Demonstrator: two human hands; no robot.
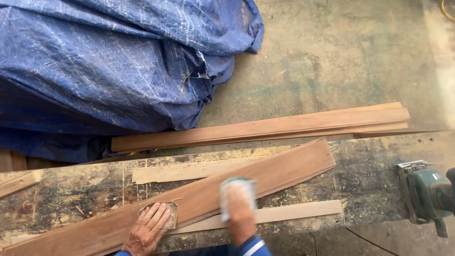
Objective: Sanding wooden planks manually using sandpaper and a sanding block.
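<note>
A long reddish-brown wooden board (279, 170) lies slantwise across a worn workbench (365, 175). My left hand (148, 230) presses flat on the board's near edge, over a small worn patch. My right hand (239, 213) is blurred with motion and grips a pale sanding pad (237, 189) that rests on the board's face. A blue sleeve cuff shows at my right wrist.
Two thin pale wood strips (189, 170) (294, 212) lie beside the board. A green power sander (426, 194) sits at the bench's right end. Long boards (265, 128) lie on the concrete floor beyond, next to a crumpled blue tarpaulin (109, 66).
</note>
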